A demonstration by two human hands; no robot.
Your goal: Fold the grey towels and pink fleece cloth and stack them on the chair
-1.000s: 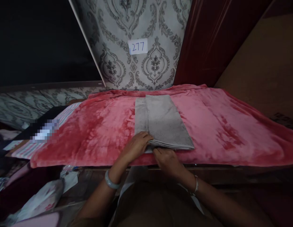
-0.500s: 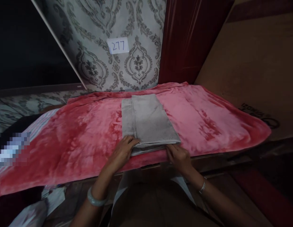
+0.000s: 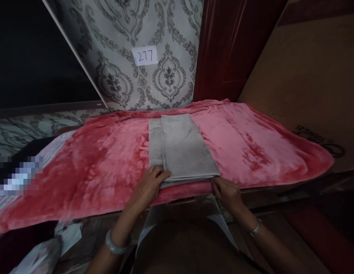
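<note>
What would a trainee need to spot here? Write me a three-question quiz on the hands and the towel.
1. True or false: the grey folded towel lies on the pink blanket.
2. Which hand rests on the towel's near left corner? A) the left hand B) the right hand C) neither
3. Fill in: the paper label on the patterned wall reads ___.

Key
1. True.
2. A; its fingers lie on the corner, while the right hand sits at the near right corner, at the blanket's edge.
3. 277.
</note>
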